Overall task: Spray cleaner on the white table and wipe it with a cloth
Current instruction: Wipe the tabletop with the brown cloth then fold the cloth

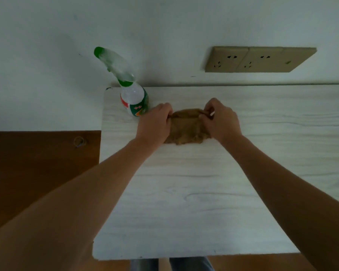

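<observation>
1. A brown wooden surface [37, 173] lies lower than the counter, off its left edge, with a small round ring on it.
2. The spray bottle [134, 100] stands upright on the far left corner of the counter, close to the wall [164, 26]. It has a clear body, a green and red label, a green collar and a pale trigger head with a green tip that leans to the left; the head is blurred.
3. The left hand [155, 124] is just right of the bottle, fingers curled, pinching the left edge of the cloth.
4. The cloth [186, 128], brown and crumpled, lies on the white wood-grain counter [184, 202] between the two hands, in the far half of the top. Its far edge is folded into a roll.
5. The right hand [221, 122] grips the cloth's right far corner, fingers bent around the fabric.
6. A tan socket panel [260, 59] with two outlets and a switch is set into the wall, above the counter's far edge and to the right of the hands.
</observation>
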